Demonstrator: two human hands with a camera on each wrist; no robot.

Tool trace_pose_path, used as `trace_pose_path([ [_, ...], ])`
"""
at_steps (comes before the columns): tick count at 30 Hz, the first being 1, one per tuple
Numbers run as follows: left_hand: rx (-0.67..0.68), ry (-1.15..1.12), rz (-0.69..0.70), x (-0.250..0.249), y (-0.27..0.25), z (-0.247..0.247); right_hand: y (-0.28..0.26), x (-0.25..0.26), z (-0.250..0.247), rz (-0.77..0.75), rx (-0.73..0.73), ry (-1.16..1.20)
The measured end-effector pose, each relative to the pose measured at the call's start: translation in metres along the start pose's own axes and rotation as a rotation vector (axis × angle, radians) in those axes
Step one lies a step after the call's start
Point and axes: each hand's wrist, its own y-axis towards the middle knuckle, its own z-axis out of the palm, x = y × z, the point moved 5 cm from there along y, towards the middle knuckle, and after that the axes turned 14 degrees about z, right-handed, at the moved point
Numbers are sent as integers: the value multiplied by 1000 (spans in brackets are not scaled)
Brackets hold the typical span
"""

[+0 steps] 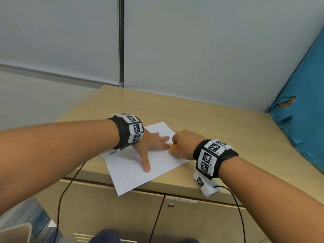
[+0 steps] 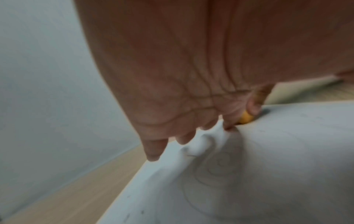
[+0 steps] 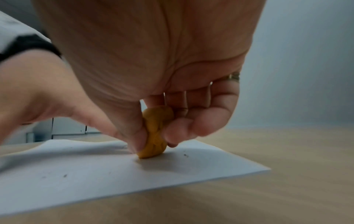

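Observation:
A white sheet of paper (image 1: pixel 136 171) lies askew on the wooden cabinet top (image 1: pixel 219 123), one corner hanging over the front edge. My left hand (image 1: pixel 152 142) lies flat on the sheet with fingers spread, thumb pointing toward me. My right hand (image 1: pixel 182 142) pinches a small yellow-orange eraser (image 1: pixel 173 147) between thumb and fingers, its lower end touching the paper (image 3: pixel 95 174). In the right wrist view the eraser (image 3: pixel 154 133) stands on its end against the sheet. The left wrist view shows the paper (image 2: pixel 249 174) rippled near my fingertips (image 2: pixel 153 148), with faint pencil swirls, and the eraser (image 2: pixel 245 117) beyond.
A white tracker box (image 1: pixel 206 184) with a cable hangs below my right wrist at the cabinet's front edge. Grey partition walls stand behind; a torn blue panel (image 1: pixel 301 102) is at the right. Cabinet doors (image 1: pixel 192 221) lie below, and a black cable (image 1: pixel 70 186) dangles at the left.

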Motion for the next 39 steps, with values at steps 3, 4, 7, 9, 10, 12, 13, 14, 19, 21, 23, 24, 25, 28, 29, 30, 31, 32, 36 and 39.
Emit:
trace_pose_path([
  [3, -42, 30, -30, 1, 8, 7, 8, 2, -8, 7, -6, -50],
  [4, -63, 21, -47, 3, 9, 8, 10, 2, -10, 7, -23, -77],
  [7, -125, 39, -129, 5, 13, 10, 16, 1, -15, 17, -83, -108],
  [9, -162, 56, -203, 2, 17, 13, 17, -2, -12, 17, -55, -69],
  [10, -171, 59, -234, 0, 18, 15, 18, -3, -8, 8, -19, -45],
  [12, -151, 62, -261, -2, 20, 14, 18, -4, -1, -19, 42, 0],
  [13, -127, 70, -258, -1, 18, 11, 17, -6, 0, -27, 49, 15],
  [14, -100, 84, -246, 1, 16, 6, 18, -7, 1, -30, 42, 23],
  [19, -60, 119, -149, 8, 11, 2, 18, -6, 1, -13, -10, 14],
  [21, -75, 64, -119, 5, 15, 6, 13, -1, -2, -26, -36, -4],
  [23, -67, 43, -103, 1, 17, 5, -2, 8, -2, -91, -29, 6],
  [24, -59, 33, -96, 0, 18, 4, -12, 16, 0, -146, -17, 6],
  [25, -50, 24, -89, -2, 17, 3, -23, 24, 3, -203, -11, -7],
  [28, -37, 25, -93, 0, 18, 5, -37, 33, 6, -295, 33, -47],
  [29, -36, 25, -106, 2, 20, 8, -29, 28, 2, -276, 49, -43],
  [30, -39, 36, -121, 5, 22, 10, -17, 19, -3, -229, 49, -28],
  [31, -37, 54, -136, 6, 23, 10, -5, 11, -8, -170, 31, 0],
  [32, -36, 70, -149, 7, 24, 11, 4, 5, -12, -125, 5, 39],
  [36, -62, 39, -119, 6, 23, 11, -11, 18, -4, -200, 1, 21],
  [39, -66, 41, -119, 8, 24, 11, -43, 30, 8, -335, 58, -9],
])
